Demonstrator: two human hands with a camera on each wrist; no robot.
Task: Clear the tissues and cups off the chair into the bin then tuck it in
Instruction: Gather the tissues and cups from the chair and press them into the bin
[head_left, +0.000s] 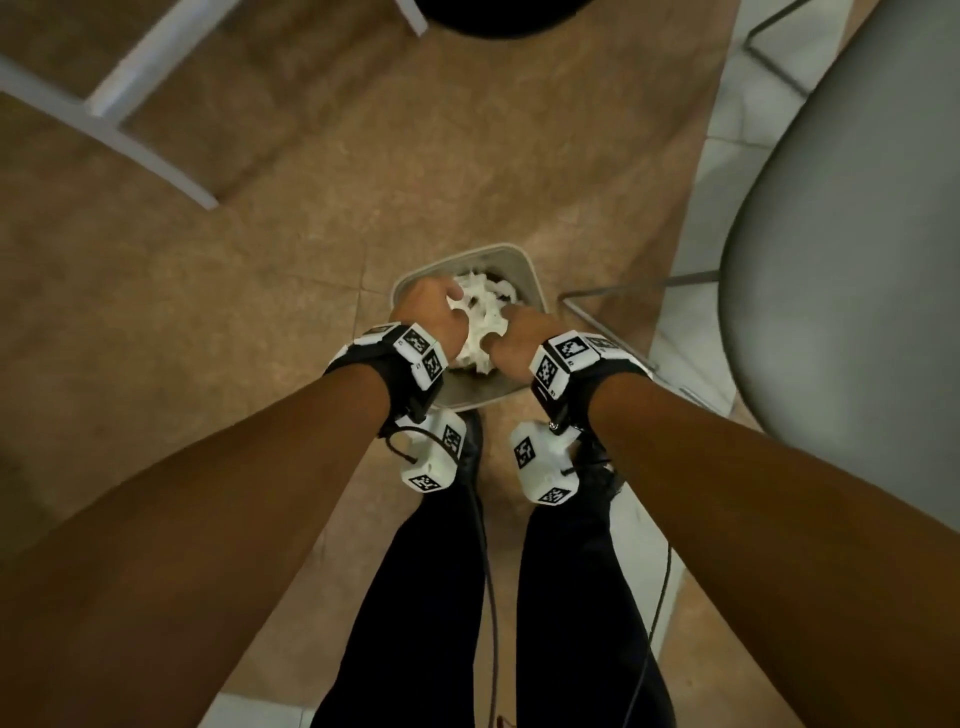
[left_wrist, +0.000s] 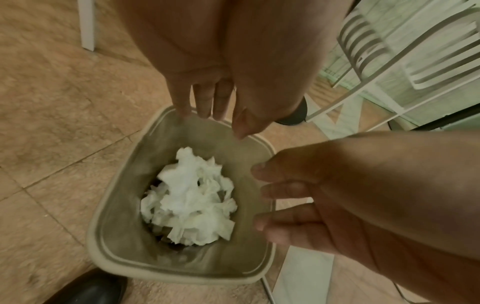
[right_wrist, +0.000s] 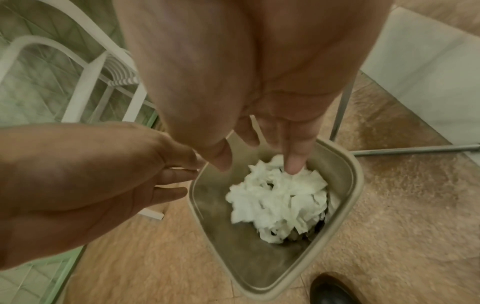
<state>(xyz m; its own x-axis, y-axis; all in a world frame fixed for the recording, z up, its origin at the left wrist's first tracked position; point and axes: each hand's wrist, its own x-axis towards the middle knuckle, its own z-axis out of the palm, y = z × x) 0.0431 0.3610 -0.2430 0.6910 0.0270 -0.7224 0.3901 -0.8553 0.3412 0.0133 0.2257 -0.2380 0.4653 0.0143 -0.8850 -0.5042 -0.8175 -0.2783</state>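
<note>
A beige bin (head_left: 511, 257) stands on the floor just in front of my feet. A heap of crumpled white tissues (head_left: 483, 317) lies inside it. Both hands hang over its mouth. My left hand (head_left: 431, 306) is over the left rim with straight fingers that hold nothing. My right hand (head_left: 519, 338) is over the right rim, also open. The left wrist view shows the left hand (left_wrist: 207, 117) pointing down at the bin (left_wrist: 103, 236) and the tissues (left_wrist: 192, 197). In the right wrist view one fingertip of the right hand (right_wrist: 259, 160) overlaps the tissues (right_wrist: 280, 195). The grey chair seat (head_left: 857, 260) is at my right.
Thin metal chair legs (head_left: 597, 322) stand right beside the bin. A white frame (head_left: 130, 130) crosses the floor at the upper left. A white slatted chair (left_wrist: 389, 51) stands beyond the bin. My black shoes (left_wrist: 91, 288) are at the bin's near side.
</note>
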